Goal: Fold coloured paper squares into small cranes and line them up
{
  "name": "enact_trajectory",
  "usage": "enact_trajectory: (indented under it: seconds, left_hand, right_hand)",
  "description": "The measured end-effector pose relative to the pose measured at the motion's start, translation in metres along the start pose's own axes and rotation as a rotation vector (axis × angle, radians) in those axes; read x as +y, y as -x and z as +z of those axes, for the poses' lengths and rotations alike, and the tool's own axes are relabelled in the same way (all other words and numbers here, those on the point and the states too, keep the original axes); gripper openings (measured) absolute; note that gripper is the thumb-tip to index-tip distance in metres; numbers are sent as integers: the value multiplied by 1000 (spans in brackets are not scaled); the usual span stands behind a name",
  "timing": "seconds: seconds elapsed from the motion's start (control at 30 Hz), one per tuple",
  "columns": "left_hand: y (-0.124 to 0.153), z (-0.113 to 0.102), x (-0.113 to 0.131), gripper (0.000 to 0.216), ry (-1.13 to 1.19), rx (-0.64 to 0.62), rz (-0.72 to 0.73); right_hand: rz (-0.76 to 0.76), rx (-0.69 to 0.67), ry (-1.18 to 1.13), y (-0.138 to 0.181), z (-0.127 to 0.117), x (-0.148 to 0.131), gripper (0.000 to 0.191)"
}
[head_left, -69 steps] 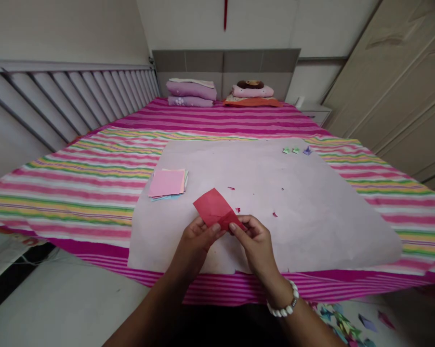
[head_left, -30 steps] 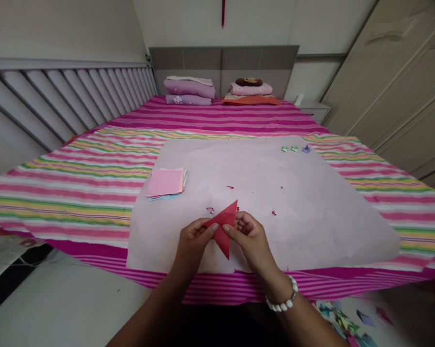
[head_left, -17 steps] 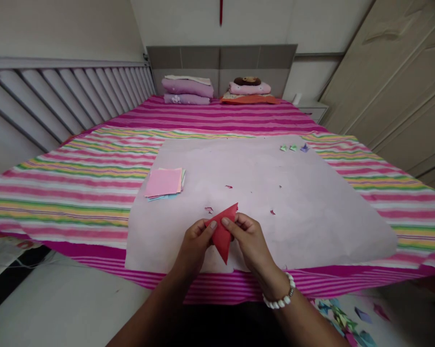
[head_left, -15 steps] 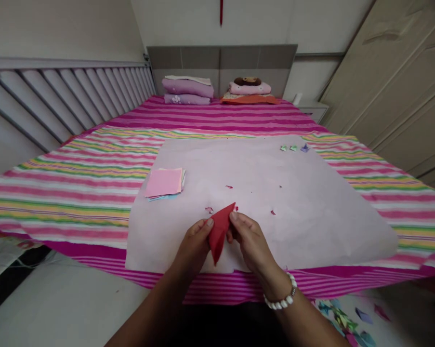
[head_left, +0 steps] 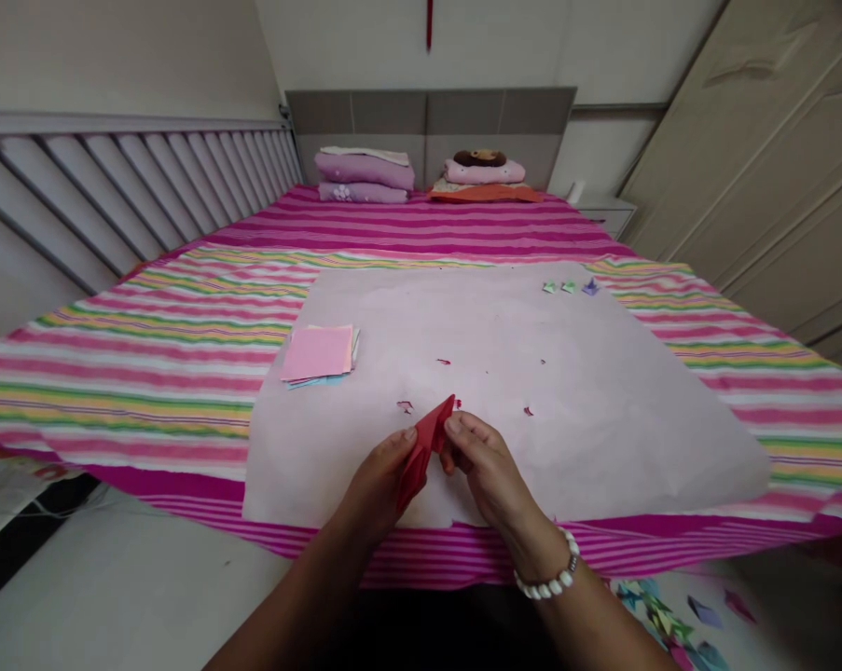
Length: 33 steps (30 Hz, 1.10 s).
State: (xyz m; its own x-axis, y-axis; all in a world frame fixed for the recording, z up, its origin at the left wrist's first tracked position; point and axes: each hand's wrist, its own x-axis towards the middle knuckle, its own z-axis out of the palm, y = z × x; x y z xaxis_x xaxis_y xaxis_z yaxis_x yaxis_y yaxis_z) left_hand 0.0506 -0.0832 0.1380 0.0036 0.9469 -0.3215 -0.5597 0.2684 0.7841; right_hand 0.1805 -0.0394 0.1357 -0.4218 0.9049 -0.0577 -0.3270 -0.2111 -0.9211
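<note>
A folded piece of red paper [head_left: 424, 449] is held above the near part of a large pale sheet [head_left: 602, 419], its pointed tip slanting up and to the right. My left hand [head_left: 379, 473] grips its left side, thumb on top and the fingers hidden beneath. At the upper right edge, my right hand [head_left: 482, 457] pinches the paper between thumb and fingers. A white bead bracelet [head_left: 547, 585] circles my right wrist. Just beyond the paper lie small red scraps [head_left: 405, 406].
A stack of square coloured paper [head_left: 319, 352] lies at the sheet's left. Small folded pieces, two green and one purple [head_left: 590, 287], sit at its far right. Many folded paper pieces [head_left: 662, 620] lie on the floor at lower right. Folded bedding [head_left: 365, 172] is by the headboard.
The red paper has turned in my hands, so it now appears narrower and its lower point has swung left. Both hands keep their hold and have shifted only slightly.
</note>
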Motion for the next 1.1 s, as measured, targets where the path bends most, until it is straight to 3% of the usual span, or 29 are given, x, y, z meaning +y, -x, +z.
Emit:
enact_trajectory:
  seconds: [0.33,0.53,0.73,0.87,1.1]
  left_hand:
    - [-2,0,-4,26,20,5,24]
    - [-3,0,-5,27,-35,-35,72]
    - [-6,-7,-15,31,-32,128,110]
    - [-6,-7,-17,33,-54,165,134]
    - [-5,-2,-12,29,-34,6,60]
  right_hand:
    - [6,30,-8,-4,-2,2,31]
    - [-17,59,-40,-5,-3,3,11]
    - [-4,112,-51,-7,-4,4,25]
    - [4,85,-57,-6,-3,8,28]
    - [-48,43,13,-4,1,9,13]
